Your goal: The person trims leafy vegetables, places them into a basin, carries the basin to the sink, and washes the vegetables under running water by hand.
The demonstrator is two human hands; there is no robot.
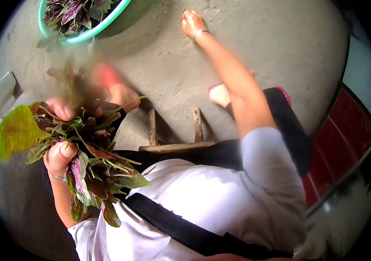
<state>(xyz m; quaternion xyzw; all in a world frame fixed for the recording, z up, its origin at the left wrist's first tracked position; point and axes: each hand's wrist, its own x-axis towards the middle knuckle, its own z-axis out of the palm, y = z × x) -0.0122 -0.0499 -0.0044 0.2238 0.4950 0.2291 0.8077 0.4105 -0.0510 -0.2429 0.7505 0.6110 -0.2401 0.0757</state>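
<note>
My left hand (60, 158) is wrapped around a thick bunch of leafy greens (96, 163), with purple and green leaves and cut stems pointing several ways. The thumb presses on the near side, and other fingers show above among the leaves. One large yellow-green leaf (18, 132) sticks out to the left. My right hand (194, 24), with a bracelet at the wrist, is stretched forward low over the concrete floor. Its fingers are curled in, and anything inside them is hidden. At the upper left stands a mint-green basin (74, 41) holding more purple-green leaves (76, 13).
A small wooden stool (176, 148) shows at my lap, its legs towards the front. My feet in red-pink slippers rest on the concrete floor (281, 43). A pale plastic object (1, 93) lies at the left. Dark red panels (346, 135) stand at the right.
</note>
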